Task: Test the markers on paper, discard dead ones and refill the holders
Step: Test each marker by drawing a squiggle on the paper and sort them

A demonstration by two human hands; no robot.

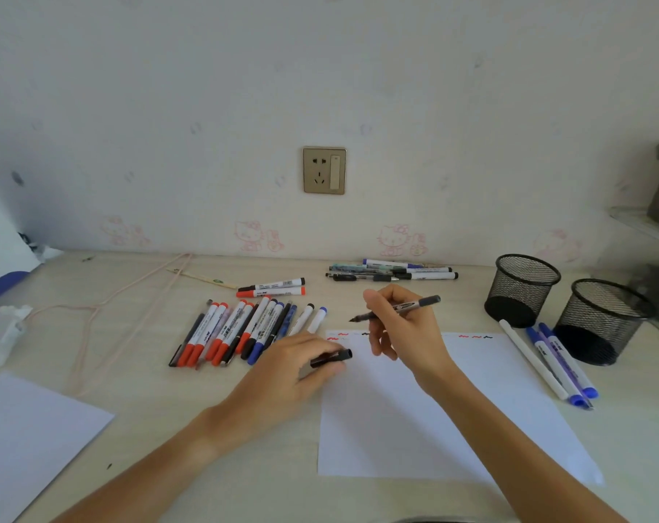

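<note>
A row of capped markers (245,332) lies at the left of the desk (139,371), just beside the left hand (294,366). That hand rests at the edge of the paper (414,420), its fingers curled round a black cap (331,358). The right hand (403,326) hovers above the sheet's top, pinching an uncapped grey pen (399,308), tip pointing left, clear of the scribbles (337,336). Farther right stand two mesh holders (522,288), with three markers (554,362) lying in front of them. Their insides are too dark to make out.
</note>
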